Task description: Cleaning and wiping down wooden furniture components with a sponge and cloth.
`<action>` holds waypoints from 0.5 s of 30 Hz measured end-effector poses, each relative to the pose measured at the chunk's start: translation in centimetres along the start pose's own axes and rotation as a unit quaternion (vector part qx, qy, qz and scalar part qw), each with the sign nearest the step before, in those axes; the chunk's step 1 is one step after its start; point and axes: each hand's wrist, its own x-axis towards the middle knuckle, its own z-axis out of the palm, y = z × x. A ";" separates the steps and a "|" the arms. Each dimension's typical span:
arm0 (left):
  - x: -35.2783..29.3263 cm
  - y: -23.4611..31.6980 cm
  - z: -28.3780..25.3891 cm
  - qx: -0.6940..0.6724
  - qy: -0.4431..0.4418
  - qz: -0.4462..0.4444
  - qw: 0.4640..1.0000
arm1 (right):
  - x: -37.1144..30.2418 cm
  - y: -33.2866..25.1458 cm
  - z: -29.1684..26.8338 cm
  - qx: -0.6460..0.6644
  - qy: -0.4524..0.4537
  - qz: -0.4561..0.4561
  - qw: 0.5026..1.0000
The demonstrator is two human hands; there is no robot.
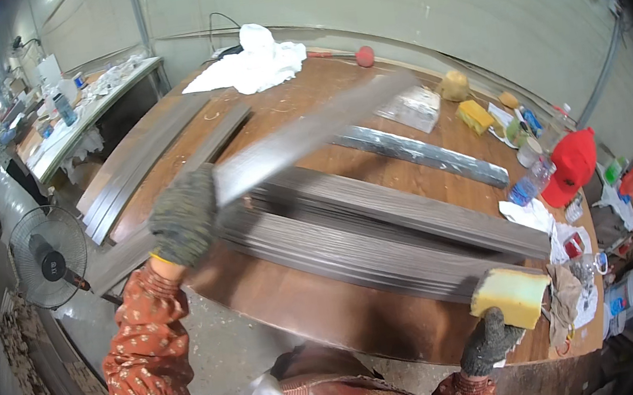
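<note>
Gloved fingers of my left hand [185,219] are clamped round a grey board [316,130], blurred, slanting above the wooden table [272,287]. Those of my right hand [490,346] grip a yellow sponge block [517,295] by the right end of a near stack of boards [356,252]. A second stack [421,204] lies just beyond it; more boards [132,166] lie at the table's left. I judge the work under way, one board in hand; which others are done or left, I cannot tell.

workshop | stacked grey planks [364,255] | brown worktable [314,303] | fan [51,260] (caged) | second, cluttered bench [101,107]
</note>
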 end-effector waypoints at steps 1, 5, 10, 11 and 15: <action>-0.6 -2.2 0.4 -0.001 -0.035 -0.094 0.995 | -0.3 0.1 0.6 0.003 -0.004 -0.001 1.000; -2.2 -9.8 3.3 0.013 -0.174 -0.319 0.932 | -1.3 -1.0 2.9 -0.008 0.006 0.030 1.000; -3.6 -14.9 11.1 0.024 -0.205 -0.352 0.913 | -2.6 -1.2 5.8 -0.047 0.004 0.025 0.999; -3.6 -15.3 12.1 0.009 -0.229 -0.366 0.902 | -3.0 -1.3 6.5 -0.050 0.005 0.026 0.998; -3.4 -15.5 14.0 -0.032 -0.264 -0.376 0.888 | -4.4 -2.3 9.0 -0.025 0.011 0.016 0.999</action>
